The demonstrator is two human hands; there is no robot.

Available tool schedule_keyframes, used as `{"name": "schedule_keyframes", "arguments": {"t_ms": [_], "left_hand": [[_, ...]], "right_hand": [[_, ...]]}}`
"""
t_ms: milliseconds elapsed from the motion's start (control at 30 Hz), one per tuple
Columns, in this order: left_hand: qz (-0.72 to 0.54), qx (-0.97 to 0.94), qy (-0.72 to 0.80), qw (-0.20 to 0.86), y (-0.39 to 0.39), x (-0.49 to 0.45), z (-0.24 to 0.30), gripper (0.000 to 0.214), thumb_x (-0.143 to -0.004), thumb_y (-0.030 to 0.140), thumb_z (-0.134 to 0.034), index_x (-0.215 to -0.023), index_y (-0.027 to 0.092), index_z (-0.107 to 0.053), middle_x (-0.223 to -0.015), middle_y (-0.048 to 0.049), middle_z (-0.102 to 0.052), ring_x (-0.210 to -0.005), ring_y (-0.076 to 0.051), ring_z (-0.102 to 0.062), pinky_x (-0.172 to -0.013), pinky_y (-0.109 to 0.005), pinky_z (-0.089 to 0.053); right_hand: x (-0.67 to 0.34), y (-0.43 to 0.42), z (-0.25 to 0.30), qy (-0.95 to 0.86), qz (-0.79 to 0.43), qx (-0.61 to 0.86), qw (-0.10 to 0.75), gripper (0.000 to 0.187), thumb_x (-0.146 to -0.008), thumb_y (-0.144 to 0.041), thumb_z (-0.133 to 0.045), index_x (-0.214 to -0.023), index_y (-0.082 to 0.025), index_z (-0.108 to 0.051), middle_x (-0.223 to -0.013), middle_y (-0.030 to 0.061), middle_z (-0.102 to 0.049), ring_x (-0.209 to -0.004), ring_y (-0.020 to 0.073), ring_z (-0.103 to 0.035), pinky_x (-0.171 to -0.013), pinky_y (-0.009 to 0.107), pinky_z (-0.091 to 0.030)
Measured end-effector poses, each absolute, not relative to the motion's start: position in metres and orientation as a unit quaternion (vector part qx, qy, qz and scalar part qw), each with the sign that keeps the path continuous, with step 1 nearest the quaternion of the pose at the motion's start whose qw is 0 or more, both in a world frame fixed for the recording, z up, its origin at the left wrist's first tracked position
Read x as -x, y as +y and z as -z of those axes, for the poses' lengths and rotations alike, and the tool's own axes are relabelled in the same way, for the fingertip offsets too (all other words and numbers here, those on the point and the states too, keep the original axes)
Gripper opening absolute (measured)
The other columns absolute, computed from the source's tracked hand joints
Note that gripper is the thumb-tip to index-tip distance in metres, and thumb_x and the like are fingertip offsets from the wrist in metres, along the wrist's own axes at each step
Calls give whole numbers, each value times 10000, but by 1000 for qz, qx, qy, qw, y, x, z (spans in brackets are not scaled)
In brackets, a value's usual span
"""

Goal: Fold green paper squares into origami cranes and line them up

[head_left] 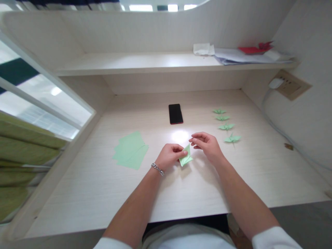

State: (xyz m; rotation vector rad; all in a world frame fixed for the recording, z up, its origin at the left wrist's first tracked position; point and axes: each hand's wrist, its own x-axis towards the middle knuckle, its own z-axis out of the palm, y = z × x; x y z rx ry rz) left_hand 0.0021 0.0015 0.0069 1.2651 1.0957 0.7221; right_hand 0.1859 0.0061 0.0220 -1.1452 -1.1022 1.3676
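Above the desk, my left hand (171, 155) pinches a partly folded piece of light green origami paper (185, 159) between thumb and fingers. The piece has pointed corners, one standing upward and one toward the right. Just right of its upper tip hovers my right hand (206, 144), fingers loosely bent and a little apart, with nothing visible in them. Loose sheets of green paper (131, 152) lie fanned out to the left of my hands. Several small green paper cranes (232, 139) form a column on the desk to the right.
A black phone (175, 114) lies flat beyond my hands. Papers (233, 57), a white tissue (203, 49) and a red folded item (251, 50) rest on the shelf (129, 64). A charger (276, 83) sits in the wall socket (293, 84), its cable (275, 126) running down the right side.
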Motion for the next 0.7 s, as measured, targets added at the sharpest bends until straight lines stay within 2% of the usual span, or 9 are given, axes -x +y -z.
{"name": "schedule_keyframes", "arguments": {"t_ms": [133, 467, 700], "left_hand": [[-315, -550, 467, 616, 2, -1, -6, 246, -679, 359, -733, -727, 120, -701, -609, -20, -587, -514, -91, -499, -480, -210, -393], [-301, -561, 466, 614, 1, -3, -3, 260, -673, 361, -735, -725, 111, -687, -617, -23, -594, -523, -98, -501, -496, -221, -391], [-279, -566, 459, 625, 1, -4, -1, 257, -672, 357, -732, -727, 111, -685, -611, -14, -582, -521, -89, -487, -481, -207, -364]], "right_hand": [[-185, 4, -18, -531, -549, 446, 466, 416, -591, -317, -799, -956, -165, -667, -884, 83, -718, -787, 199, -672, -707, 318, -532], [-186, 3, -14, -515, -547, 480, 453, 376, -597, -289, -795, -921, -156, -657, -732, 66, -723, -711, 221, -689, -646, 313, -530], [-189, 6, -14, -501, -546, 492, 457, 294, -654, -331, -764, -858, -158, -639, -675, 60, -713, -594, 182, -660, -591, 302, -533]]}}
